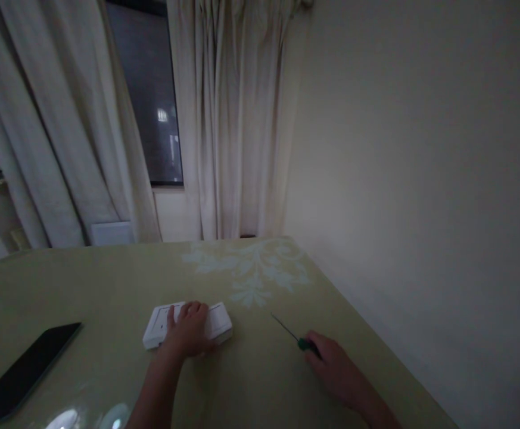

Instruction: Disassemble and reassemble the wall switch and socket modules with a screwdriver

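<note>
Near the middle of the table lies a white, flat, oblong power strip (218, 322) with a few small dark marks on its top face. My left hand (189, 330) is closed over its middle, fingers across the top and thumb side at the near edge, hiding the central part. To the right, my right hand (333, 363) is wrapped around the green and black handle of a screwdriver (303, 343). Its thin metal shaft points up and left, with the tip apart from the power strip.
A dark flat panel, perhaps a tablet (25, 369), lies at the left on the greenish table (108, 280). The tabletop has a pale leaf pattern near its far edge. A wall (398, 208) runs along the right side; curtains (242, 131) and a window (148, 95) stand behind.
</note>
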`<state>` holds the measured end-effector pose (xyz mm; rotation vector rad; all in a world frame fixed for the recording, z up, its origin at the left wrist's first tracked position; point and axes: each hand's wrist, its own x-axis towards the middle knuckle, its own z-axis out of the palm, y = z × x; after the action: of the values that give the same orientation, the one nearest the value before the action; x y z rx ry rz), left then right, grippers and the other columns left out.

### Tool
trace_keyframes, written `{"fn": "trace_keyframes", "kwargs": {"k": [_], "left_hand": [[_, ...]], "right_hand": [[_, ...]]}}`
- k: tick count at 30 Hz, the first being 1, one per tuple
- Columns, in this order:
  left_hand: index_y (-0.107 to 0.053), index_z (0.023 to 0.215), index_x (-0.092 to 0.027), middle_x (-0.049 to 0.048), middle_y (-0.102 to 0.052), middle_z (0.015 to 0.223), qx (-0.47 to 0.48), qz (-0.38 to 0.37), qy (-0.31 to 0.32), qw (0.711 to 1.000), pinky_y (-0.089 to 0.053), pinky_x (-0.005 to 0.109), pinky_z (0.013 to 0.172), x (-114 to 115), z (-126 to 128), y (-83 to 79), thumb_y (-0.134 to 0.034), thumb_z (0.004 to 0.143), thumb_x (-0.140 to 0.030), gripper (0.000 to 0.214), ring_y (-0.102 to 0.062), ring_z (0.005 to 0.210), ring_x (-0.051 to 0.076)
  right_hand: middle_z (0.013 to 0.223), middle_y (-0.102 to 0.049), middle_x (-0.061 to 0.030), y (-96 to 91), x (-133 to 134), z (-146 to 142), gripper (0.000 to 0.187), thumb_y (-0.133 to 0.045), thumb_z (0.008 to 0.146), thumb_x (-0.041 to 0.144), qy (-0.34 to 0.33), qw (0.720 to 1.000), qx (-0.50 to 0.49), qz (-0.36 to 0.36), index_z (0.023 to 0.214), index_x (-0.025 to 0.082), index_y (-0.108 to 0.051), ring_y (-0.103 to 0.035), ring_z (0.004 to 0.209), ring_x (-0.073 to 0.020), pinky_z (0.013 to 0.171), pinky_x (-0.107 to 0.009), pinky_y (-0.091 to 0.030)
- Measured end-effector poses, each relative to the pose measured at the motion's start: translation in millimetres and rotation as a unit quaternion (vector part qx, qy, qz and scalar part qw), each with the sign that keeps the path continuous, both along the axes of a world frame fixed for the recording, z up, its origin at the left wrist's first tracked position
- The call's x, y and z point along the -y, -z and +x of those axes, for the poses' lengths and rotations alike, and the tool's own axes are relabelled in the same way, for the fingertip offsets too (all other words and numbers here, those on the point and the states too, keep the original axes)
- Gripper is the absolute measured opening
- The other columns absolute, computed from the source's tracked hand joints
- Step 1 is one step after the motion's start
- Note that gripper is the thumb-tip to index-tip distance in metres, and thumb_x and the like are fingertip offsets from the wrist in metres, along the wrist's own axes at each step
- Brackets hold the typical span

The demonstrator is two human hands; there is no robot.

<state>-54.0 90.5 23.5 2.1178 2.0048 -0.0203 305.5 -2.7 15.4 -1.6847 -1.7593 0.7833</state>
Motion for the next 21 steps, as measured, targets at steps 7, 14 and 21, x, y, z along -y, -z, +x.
{"fn": "trace_keyframes", "kwargs": {"k": [7,14,21], "left_hand": [[-0.067,0.133,-0.023,0.0171,-0.068,0.141,0.127,0.05,0.082,0.987,-0.044,0.054,0.114,27,12,10.4,-0.085,0.07,-0.052,0.072,-0.058,0.136,0.043],[-0.058,0.146,-0.019,0.0159,-0.071,0.139,0.303,0.086,0.104,0.943,-0.055,0.045,0.109,39,20,31.8,-0.077,0.082,-0.048,0.073,-0.069,0.124,0.034],[-0.057,0.147,-0.02,0.0157,-0.073,0.134,0.398,0.191,-0.028,0.897,-0.062,0.054,0.097,34,5,50.3,-0.068,0.091,-0.062,0.07,-0.075,0.111,0.036]], "right_hand": [[0.082,-0.061,-0.0006,-12.5,-62,-56,0.031,-0.049,0.09,0.053,-0.022,0.981,-0.192,0.007,0.096,0.024,-0.061,-0.061,0.069,-0.0177,0.062,-0.028,-0.05],[0.062,-0.045,0.0069,12.9,-84,-104,0.04,-0.071,0.084,0.058,0.012,0.966,-0.259,0.019,0.077,0.025,-0.051,-0.045,0.053,-0.0125,0.051,-0.026,-0.038],[0.063,-0.052,0.0049,23.7,-70,-96,0.053,-0.071,0.083,0.074,0.048,0.951,-0.306,-0.007,0.075,0.024,-0.054,-0.046,0.049,-0.0117,0.046,-0.025,-0.038]]}}
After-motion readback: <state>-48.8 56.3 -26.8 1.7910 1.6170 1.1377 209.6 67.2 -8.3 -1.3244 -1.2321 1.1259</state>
